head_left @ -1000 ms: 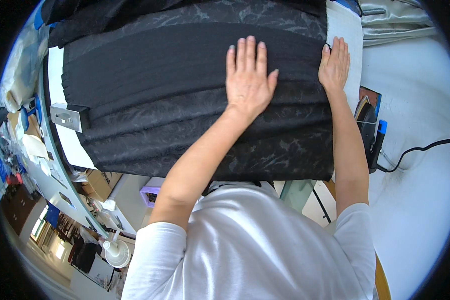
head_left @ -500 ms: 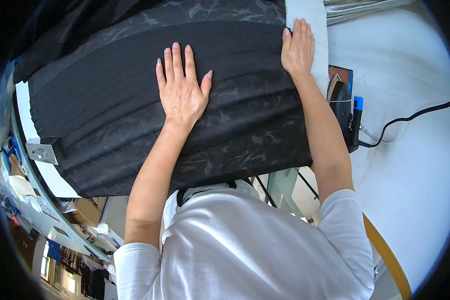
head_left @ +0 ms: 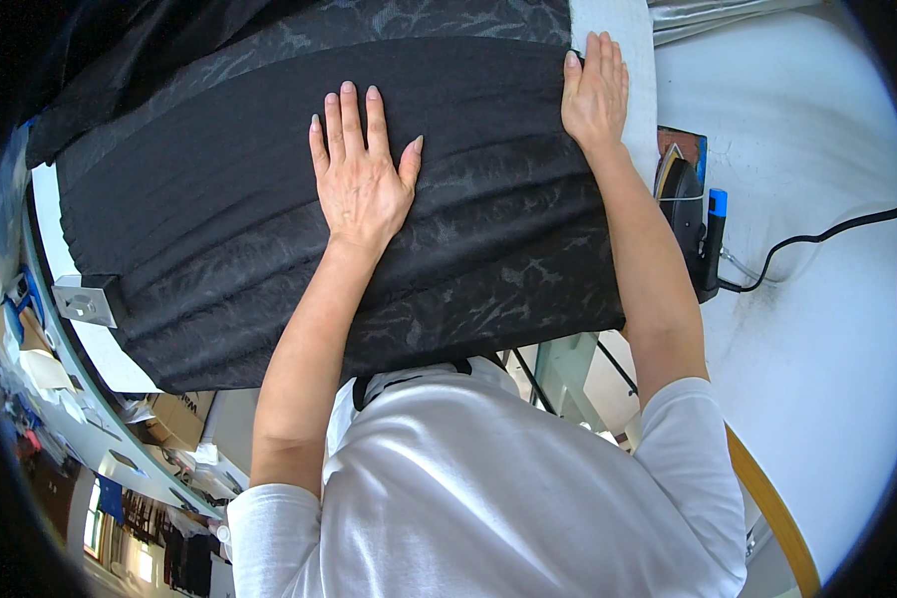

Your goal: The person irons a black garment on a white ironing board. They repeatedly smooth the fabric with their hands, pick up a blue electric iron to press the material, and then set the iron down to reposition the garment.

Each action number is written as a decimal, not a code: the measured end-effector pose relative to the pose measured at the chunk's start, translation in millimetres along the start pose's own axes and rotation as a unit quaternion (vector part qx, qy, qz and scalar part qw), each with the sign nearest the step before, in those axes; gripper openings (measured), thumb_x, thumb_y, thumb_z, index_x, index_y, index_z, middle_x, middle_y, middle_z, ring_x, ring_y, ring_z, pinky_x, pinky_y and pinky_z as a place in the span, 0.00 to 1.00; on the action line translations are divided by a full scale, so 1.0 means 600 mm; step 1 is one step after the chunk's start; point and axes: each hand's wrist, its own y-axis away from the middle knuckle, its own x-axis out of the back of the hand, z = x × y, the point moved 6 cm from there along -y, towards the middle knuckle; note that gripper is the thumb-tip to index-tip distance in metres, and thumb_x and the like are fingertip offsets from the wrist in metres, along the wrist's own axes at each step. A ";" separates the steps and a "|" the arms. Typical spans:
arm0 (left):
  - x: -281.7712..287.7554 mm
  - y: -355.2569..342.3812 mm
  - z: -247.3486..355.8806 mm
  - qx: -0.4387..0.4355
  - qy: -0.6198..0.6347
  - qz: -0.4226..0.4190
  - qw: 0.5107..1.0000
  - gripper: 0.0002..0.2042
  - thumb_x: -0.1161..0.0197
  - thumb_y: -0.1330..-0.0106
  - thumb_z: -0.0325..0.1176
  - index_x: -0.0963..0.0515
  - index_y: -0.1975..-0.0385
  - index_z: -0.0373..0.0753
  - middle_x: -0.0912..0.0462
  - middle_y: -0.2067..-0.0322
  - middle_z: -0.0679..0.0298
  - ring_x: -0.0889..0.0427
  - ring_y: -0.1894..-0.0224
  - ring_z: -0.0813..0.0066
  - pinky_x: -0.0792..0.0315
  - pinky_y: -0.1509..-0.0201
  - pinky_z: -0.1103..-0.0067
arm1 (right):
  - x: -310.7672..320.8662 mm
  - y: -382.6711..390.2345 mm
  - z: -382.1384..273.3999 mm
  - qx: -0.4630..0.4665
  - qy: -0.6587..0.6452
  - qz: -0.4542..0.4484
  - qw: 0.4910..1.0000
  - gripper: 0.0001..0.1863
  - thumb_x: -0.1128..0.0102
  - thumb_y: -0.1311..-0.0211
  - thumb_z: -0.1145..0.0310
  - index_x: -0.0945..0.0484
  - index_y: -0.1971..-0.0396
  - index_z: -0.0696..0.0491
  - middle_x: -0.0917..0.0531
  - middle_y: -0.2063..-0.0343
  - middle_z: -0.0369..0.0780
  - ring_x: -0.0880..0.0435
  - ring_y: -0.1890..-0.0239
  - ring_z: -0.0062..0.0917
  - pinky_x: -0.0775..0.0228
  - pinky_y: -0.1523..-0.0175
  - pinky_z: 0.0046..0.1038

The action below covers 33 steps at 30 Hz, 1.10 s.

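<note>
My left hand (head_left: 362, 184) lies open on the black fabric (head_left: 219, 169), fingers spread and pointing away from me. My right hand (head_left: 595, 100) rests flat at the fabric's right edge, beside the white strip of board (head_left: 612, 15), with its fingers straight and close together and the thumb on the fabric's margin. The cloth has a faint tonal pattern and lies in long soft folds below my hands. A metal block (head_left: 87, 304) sits on its left margin, over the white board. Darker gathered cloth (head_left: 100, 75) lies along the far left.
An iron (head_left: 683, 199) stands on a pad to the right of my forearm, with a black cord (head_left: 817, 239) running right across the white surface (head_left: 797, 379). A cardboard box (head_left: 179, 419) and cluttered items are at the lower left. Silvery cloth (head_left: 718, 15) lies at top right.
Since a second ago my left hand has slid leftward over the fabric. The whole view has shifted, putting both hands further left in the picture. The last half second shows little difference.
</note>
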 end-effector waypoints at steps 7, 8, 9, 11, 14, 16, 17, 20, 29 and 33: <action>0.000 -0.002 0.000 0.007 0.000 -0.005 1.000 0.36 0.46 0.24 0.56 0.37 0.24 0.37 0.40 0.23 0.48 0.45 0.19 0.50 0.54 0.17 0.56 | 0.001 0.000 0.000 0.012 0.007 0.013 1.000 0.33 0.61 0.18 0.49 0.37 0.25 0.58 0.37 0.23 0.50 0.44 0.20 0.44 0.57 0.17 0.46; -0.001 -0.001 0.000 0.010 -0.002 -0.006 1.000 0.36 0.46 0.24 0.56 0.37 0.24 0.37 0.40 0.23 0.48 0.45 0.19 0.50 0.54 0.17 0.56 | 0.001 -0.003 0.000 0.016 0.013 0.012 1.000 0.33 0.61 0.18 0.50 0.37 0.26 0.58 0.37 0.24 0.50 0.43 0.20 0.44 0.56 0.17 0.46; 0.000 0.002 -0.009 0.014 0.002 -0.006 1.000 0.37 0.44 0.24 0.56 0.37 0.24 0.38 0.40 0.23 0.48 0.46 0.19 0.51 0.54 0.17 0.55 | -0.005 -0.003 -0.009 0.019 0.013 0.011 1.000 0.33 0.60 0.18 0.50 0.36 0.26 0.59 0.36 0.24 0.50 0.42 0.21 0.45 0.56 0.18 0.47; 0.004 -0.001 -0.007 0.005 0.013 -0.013 1.000 0.38 0.45 0.25 0.58 0.38 0.23 0.38 0.41 0.23 0.48 0.46 0.19 0.50 0.55 0.17 0.54 | -0.012 -0.006 0.006 0.053 0.073 0.022 0.996 0.31 0.55 0.19 0.54 0.33 0.29 0.63 0.33 0.27 0.54 0.39 0.22 0.48 0.52 0.19 0.48; 0.008 0.003 -0.021 0.003 0.034 -0.008 0.999 0.39 0.45 0.25 0.59 0.37 0.24 0.37 0.41 0.23 0.48 0.46 0.19 0.49 0.55 0.17 0.54 | -0.010 -0.007 0.013 0.040 0.051 0.029 0.997 0.30 0.55 0.19 0.55 0.34 0.28 0.61 0.33 0.27 0.54 0.38 0.23 0.47 0.51 0.19 0.47; 0.008 0.011 -0.043 -0.013 0.051 -0.009 0.999 0.40 0.47 0.25 0.62 0.38 0.23 0.38 0.40 0.23 0.48 0.45 0.20 0.49 0.55 0.17 0.54 | -0.003 -0.002 0.005 0.037 0.038 0.021 0.998 0.30 0.57 0.18 0.54 0.36 0.26 0.57 0.34 0.25 0.52 0.40 0.22 0.47 0.52 0.19 0.47; 0.013 0.016 -0.054 -0.024 0.047 -0.015 0.999 0.40 0.46 0.26 0.63 0.38 0.23 0.39 0.40 0.23 0.48 0.45 0.20 0.49 0.55 0.17 0.55 | -0.006 -0.002 0.007 0.043 0.037 0.021 0.998 0.30 0.58 0.17 0.53 0.36 0.26 0.57 0.35 0.25 0.52 0.40 0.22 0.47 0.53 0.19 0.47; 0.029 0.033 -0.096 -0.039 0.042 -0.025 0.998 0.41 0.46 0.26 0.63 0.39 0.23 0.39 0.41 0.23 0.48 0.45 0.20 0.50 0.54 0.17 0.56 | -0.008 -0.003 0.009 0.048 0.039 0.019 0.998 0.30 0.59 0.17 0.53 0.37 0.25 0.57 0.35 0.25 0.52 0.41 0.22 0.48 0.53 0.19 0.47; 0.099 0.084 -0.308 -0.023 -0.021 -0.035 0.999 0.38 0.39 0.27 0.53 0.38 0.24 0.36 0.40 0.23 0.48 0.44 0.20 0.49 0.51 0.17 0.56 | -0.008 -0.007 0.021 0.065 0.037 0.013 0.997 0.30 0.60 0.16 0.54 0.36 0.27 0.59 0.35 0.26 0.53 0.39 0.23 0.49 0.52 0.19 0.48; 0.127 0.158 -0.408 0.152 -0.037 0.086 0.984 0.33 0.48 0.20 0.46 0.41 0.24 0.29 0.45 0.22 0.43 0.50 0.18 0.47 0.58 0.16 0.55 | -0.007 -0.006 0.014 0.062 0.038 0.021 0.997 0.30 0.60 0.16 0.54 0.36 0.26 0.59 0.34 0.26 0.53 0.39 0.23 0.50 0.52 0.20 0.48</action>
